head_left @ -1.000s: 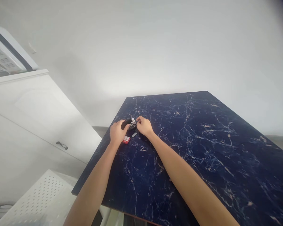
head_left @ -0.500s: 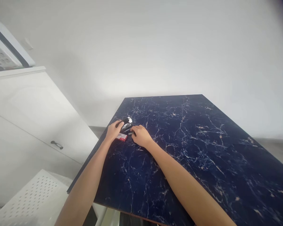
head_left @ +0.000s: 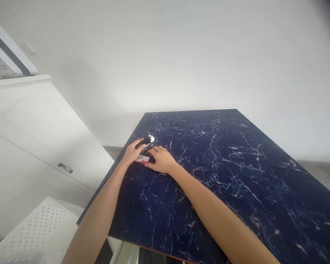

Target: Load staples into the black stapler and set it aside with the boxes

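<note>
A black stapler (head_left: 147, 143) lies near the far left corner of a dark blue marble table (head_left: 222, 172). My left hand (head_left: 132, 151) is wrapped around its near end. A small red and white box (head_left: 142, 159) lies just in front of the stapler. My right hand (head_left: 160, 160) rests palm down on the table beside the box, fingers stretched toward it and touching its right end. Whatever lies under the right hand is hidden.
A white cabinet (head_left: 41, 135) with a dark handle (head_left: 65, 168) stands to the left of the table. A white perforated surface (head_left: 33, 234) sits at the lower left. A plain white wall rises behind the table.
My right hand left the stapler's front, came down to the table and now lies flat by the red and white box. The small grey strip seen earlier is hidden. My left hand stays on the stapler.
</note>
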Motion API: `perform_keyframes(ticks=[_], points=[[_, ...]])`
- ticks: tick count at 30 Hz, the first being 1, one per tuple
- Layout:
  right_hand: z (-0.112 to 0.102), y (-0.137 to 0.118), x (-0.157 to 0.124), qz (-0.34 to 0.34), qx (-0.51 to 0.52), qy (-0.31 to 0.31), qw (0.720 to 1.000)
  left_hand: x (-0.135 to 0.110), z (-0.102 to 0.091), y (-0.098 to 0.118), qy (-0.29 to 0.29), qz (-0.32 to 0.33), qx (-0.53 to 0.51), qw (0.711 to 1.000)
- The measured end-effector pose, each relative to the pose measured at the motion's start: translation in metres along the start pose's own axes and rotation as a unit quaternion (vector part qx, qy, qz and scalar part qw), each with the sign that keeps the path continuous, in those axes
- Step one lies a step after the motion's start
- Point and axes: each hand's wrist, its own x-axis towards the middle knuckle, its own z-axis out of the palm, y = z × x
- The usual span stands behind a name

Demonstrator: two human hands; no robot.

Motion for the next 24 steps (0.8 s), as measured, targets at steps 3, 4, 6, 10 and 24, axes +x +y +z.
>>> perform_keyframes(ticks=[3, 4, 6, 10, 24], points=[[-0.001, 0.0, 0.001, 0.043, -0.021, 0.02, 0.999, 0.0, 0.0, 0.0, 0.002, 0.007, -0.003, 1.0], [-0.001, 0.0, 0.001, 0.058, -0.024, 0.028, 0.998, 0.0, 0.0, 0.001, 0.002, 0.011, -0.004, 1.0], [0.0, 0.001, 0.002, 0.078, -0.024, 0.04, 0.996, -0.001, 0.0, 0.002, 0.003, 0.018, -0.004, 1.0], [0.003, 0.003, 0.003, 0.101, -0.009, 0.054, 0.993, -0.002, 0.001, 0.002, 0.006, 0.027, -0.003, 1.0], [-0.011, 0.036, -0.007, 0.297, 0.127, 0.223, 0.92, -0.009, 0.017, 0.04, -0.133, 0.076, -0.019, 0.988]])
